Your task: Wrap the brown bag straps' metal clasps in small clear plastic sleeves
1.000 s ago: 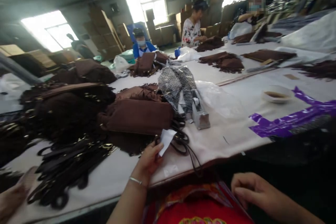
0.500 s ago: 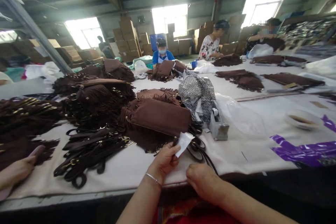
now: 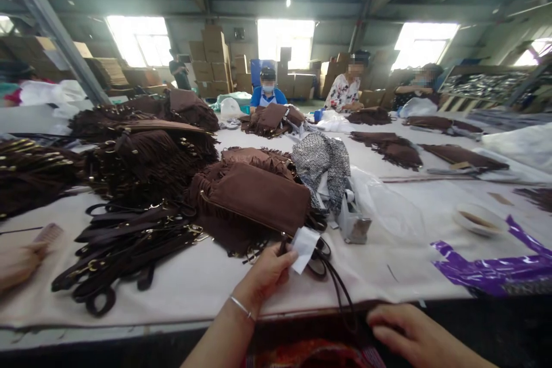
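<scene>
Left hand (image 3: 265, 276) pinches a white tag (image 3: 304, 248) at the near right corner of the brown fringed bag (image 3: 254, 198), which lies just beyond it on the surface (image 3: 207, 282), long axis left-right. Right hand (image 3: 405, 333) rests loosely curled, empty, nearer the body.

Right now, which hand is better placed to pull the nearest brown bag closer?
Probably the left hand: it already pinches the white tag at the bag, on the table. The right hand sits below the table edge, off the bag.
</scene>
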The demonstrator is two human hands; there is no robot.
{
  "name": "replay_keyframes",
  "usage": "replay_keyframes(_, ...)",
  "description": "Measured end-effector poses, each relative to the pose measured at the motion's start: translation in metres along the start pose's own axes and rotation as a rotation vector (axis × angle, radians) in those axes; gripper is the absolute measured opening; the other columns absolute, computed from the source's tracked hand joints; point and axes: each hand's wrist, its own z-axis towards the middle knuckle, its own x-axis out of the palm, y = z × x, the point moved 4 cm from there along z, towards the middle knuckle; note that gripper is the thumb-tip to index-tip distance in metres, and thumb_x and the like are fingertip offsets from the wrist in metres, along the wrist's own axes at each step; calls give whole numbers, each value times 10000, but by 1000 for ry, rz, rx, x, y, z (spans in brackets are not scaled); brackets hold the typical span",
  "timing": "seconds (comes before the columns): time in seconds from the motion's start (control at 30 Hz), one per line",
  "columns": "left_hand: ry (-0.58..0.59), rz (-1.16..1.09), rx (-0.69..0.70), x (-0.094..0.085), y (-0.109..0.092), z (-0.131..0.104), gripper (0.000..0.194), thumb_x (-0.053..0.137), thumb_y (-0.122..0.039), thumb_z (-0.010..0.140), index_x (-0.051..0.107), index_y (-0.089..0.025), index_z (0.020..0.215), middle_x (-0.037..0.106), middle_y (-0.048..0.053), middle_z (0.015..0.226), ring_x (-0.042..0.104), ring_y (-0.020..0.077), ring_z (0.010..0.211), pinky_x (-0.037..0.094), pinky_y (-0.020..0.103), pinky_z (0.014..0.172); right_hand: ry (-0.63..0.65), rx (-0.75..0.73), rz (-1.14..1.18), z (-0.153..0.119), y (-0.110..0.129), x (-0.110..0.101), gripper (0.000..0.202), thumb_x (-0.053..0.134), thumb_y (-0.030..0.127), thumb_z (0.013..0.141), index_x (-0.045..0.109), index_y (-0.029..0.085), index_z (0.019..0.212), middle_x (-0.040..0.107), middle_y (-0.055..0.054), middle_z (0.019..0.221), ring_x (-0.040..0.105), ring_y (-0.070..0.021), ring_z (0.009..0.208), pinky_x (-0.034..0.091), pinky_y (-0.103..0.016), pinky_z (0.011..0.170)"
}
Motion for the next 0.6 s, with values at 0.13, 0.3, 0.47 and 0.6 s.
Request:
replay_keyframes(0.13,28,-15,29,0,1,-2,449,800,-463,635,523,-188,857,383,-111,507,233,27,367,135,196,389,-39,151,604,73,47,33,418,492,574,845,633,185,912,616,-7,774,425,-72,445,307,-190,374)
replay_keyframes(0.3,-9,-5,71,2,1,-3,497,826,-477,585,576,-153,867,458,-70,546,351,47,420,221,201,444,-25,146,986,130,78,44,381,594,541,770,553,161,776,490,44,619,306,-34,402,171,-149,340)
replay_keyframes(0.47,9,0,91,4,2,-1,425,801,-435,636,575,-146,851,510,-38,596,376,55,453,216,202,450,-112,35,859,131,74,31,354,687,470,680,471,190,664,346,106,447,252,-39,380,159,-167,350)
replay_keyframes(0.6,6,72,48,0,5,2,373,752,-457,701,544,-171,818,484,-58,563,315,45,417,181,201,430,-318,25,734,111,35,0,351,595,527,730,465,206,676,309,116,430,232,-51,367,162,-195,366)
